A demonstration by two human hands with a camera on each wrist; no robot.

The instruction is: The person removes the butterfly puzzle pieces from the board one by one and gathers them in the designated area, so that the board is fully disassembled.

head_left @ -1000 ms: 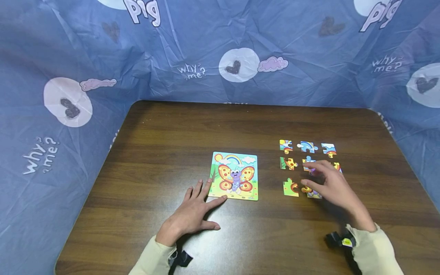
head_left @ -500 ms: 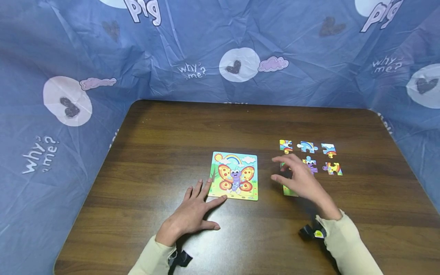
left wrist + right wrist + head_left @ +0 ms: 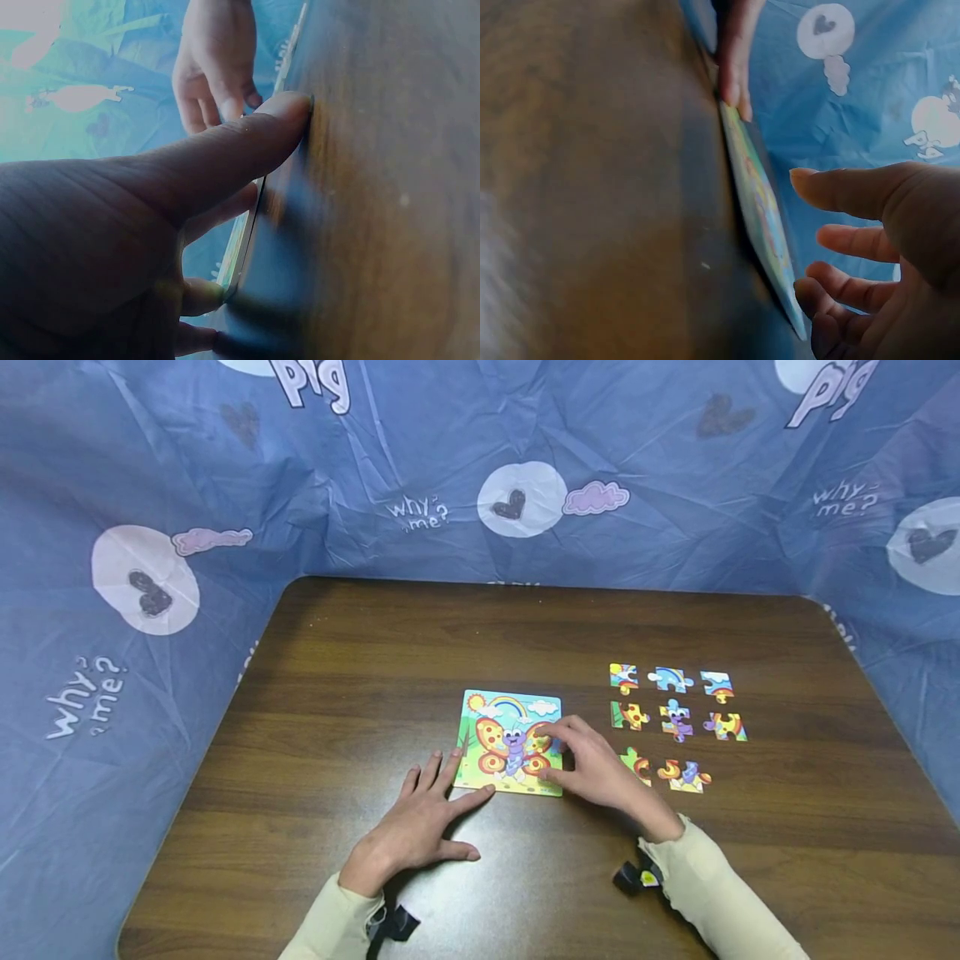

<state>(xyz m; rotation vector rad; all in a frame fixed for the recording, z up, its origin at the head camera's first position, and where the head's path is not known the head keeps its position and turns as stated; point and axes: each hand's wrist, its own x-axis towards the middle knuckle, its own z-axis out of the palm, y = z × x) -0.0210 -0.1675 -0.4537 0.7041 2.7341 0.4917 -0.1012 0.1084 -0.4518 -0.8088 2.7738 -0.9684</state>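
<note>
A square picture board (image 3: 504, 745) with a butterfly, sun and rainbow lies flat in the middle of the table. My left hand (image 3: 422, 827) rests with spread fingers on its lower left corner, thumb out on the wood. Over the right side of the board hovers my right hand (image 3: 598, 770), thumb and fingers apart. In the right wrist view, nothing shows between the thumb (image 3: 847, 187) and fingers of that hand, and the board (image 3: 759, 206) is just beyond them. Several jigsaw pieces lie in rows to the right, including a butterfly-head piece (image 3: 677, 720).
The brown wooden table (image 3: 375, 652) has rounded far corners. A blue printed sheet (image 3: 420, 443) hangs behind it and at both sides. A lower-row piece (image 3: 636, 764) lies close behind my right hand; another piece (image 3: 686, 776) is beside it.
My right hand has moved left from above the jigsaw pieces to the board's right side, uncovering pieces it hid before. My left hand and the board have stayed in place.
</note>
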